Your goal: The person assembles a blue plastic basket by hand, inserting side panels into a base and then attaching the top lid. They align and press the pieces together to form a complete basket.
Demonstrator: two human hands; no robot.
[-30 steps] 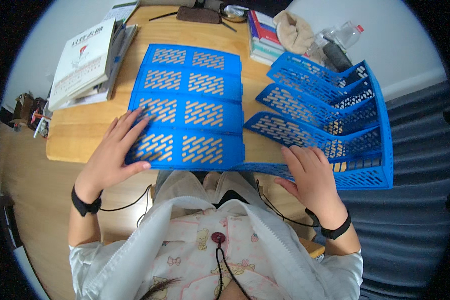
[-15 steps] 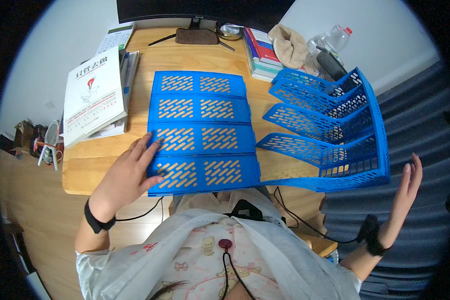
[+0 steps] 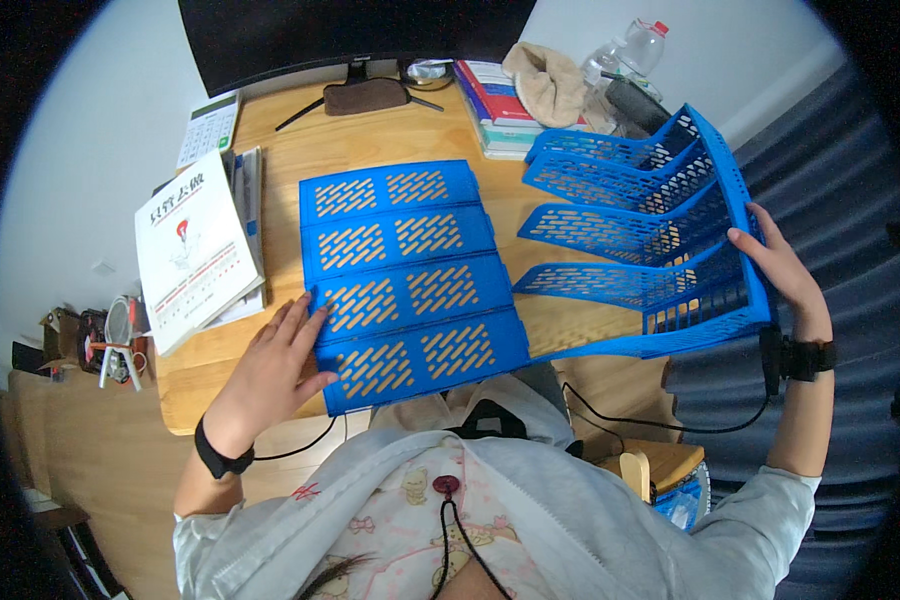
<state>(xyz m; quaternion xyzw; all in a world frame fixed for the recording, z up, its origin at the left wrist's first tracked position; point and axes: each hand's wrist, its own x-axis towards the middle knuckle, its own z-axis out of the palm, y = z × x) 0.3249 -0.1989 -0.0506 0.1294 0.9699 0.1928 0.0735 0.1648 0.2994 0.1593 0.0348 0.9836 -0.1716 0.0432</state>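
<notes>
A blue plastic file rack (image 3: 660, 240) lies on the desk at the right, its slotted dividers standing in a row and pointing left. Joined to it along the near side is a flat blue panel (image 3: 410, 262) with several hinged strips and rows of slanted cut-outs. My left hand (image 3: 275, 370) rests at the panel's left edge, fingers stretched out and fingertips touching it, holding nothing. At the rack's right outer wall, my right hand (image 3: 785, 265) grips the rim, its fingertips hooked over the top edge.
White-covered books (image 3: 195, 250) are stacked at the left, with a calculator (image 3: 210, 130) behind. More books (image 3: 505, 105), a beige cloth (image 3: 548, 85) and plastic bottles (image 3: 642, 45) stand at the back right. A monitor (image 3: 355, 35) is at the back; a cable (image 3: 670, 425) hangs below the rack.
My right hand has come in from the air at the right and taken hold of the rack's outer wall. The left hand stays at the panel's edge. The view has shifted somewhat.
</notes>
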